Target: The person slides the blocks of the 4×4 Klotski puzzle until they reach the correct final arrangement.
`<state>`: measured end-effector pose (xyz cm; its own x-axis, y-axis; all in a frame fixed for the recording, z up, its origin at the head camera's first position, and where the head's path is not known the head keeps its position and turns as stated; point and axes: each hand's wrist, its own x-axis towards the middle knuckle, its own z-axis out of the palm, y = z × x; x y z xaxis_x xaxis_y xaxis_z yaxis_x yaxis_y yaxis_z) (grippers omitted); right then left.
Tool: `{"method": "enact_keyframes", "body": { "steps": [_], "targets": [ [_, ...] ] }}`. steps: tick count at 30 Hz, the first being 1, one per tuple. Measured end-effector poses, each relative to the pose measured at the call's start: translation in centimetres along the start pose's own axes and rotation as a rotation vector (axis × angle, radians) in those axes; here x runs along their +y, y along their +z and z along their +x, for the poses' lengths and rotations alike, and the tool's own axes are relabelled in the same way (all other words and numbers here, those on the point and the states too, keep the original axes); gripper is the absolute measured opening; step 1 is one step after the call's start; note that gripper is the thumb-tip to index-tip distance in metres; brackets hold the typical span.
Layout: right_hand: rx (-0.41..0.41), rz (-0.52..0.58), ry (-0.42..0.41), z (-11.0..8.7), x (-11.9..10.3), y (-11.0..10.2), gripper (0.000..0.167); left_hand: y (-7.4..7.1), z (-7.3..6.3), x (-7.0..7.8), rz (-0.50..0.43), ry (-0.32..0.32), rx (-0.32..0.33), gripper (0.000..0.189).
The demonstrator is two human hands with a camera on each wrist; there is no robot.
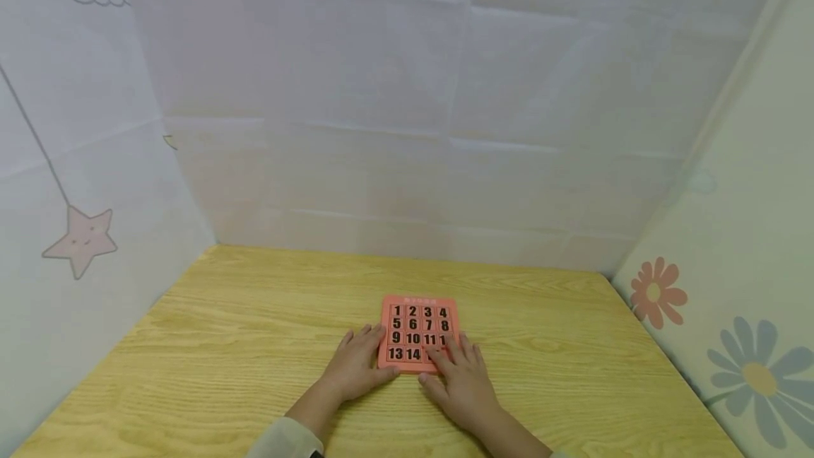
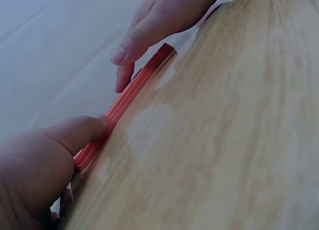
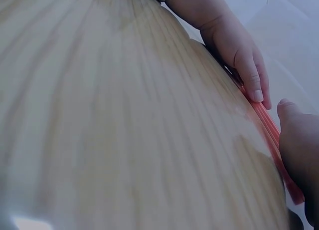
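A pinkish-red number sliding puzzle (image 1: 412, 325) lies flat on the table, its black-numbered tiles in a four-by-four grid. My left hand (image 1: 357, 365) holds the puzzle's near left corner, with fingers along the left side and the thumb against the front edge. In the left wrist view that thumb (image 2: 84, 130) touches the ridged frame. Over the lower right tiles lies my right hand (image 1: 464, 384), fingers fairly straight, covering part of the bottom row and the tile after 11. Its thumb stays apart from the frame in the left wrist view.
The wood-grain table (image 1: 267, 324) extends around the puzzle. Pale fabric walls (image 1: 381, 104) enclose its back and sides; a pink star (image 1: 83, 240) is printed on the left one and flowers (image 1: 757, 377) on the right.
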<state>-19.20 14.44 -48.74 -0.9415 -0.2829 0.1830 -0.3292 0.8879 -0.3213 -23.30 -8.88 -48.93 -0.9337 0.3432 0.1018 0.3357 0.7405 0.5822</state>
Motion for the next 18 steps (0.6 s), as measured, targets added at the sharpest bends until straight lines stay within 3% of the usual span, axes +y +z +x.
{"method": "enact_keyframes", "body": {
  "steps": [12,18],
  "targets": [
    [-0.003,0.007,-0.002,0.38,-0.16,0.28,0.063,0.05,0.07,-0.08,-0.006,0.001,0.004,0.088],
    [0.100,0.031,-0.009,0.78,0.18,0.01,0.063,0.10,0.03,0.12,-0.078,-0.001,0.041,0.098]
  ]
}}
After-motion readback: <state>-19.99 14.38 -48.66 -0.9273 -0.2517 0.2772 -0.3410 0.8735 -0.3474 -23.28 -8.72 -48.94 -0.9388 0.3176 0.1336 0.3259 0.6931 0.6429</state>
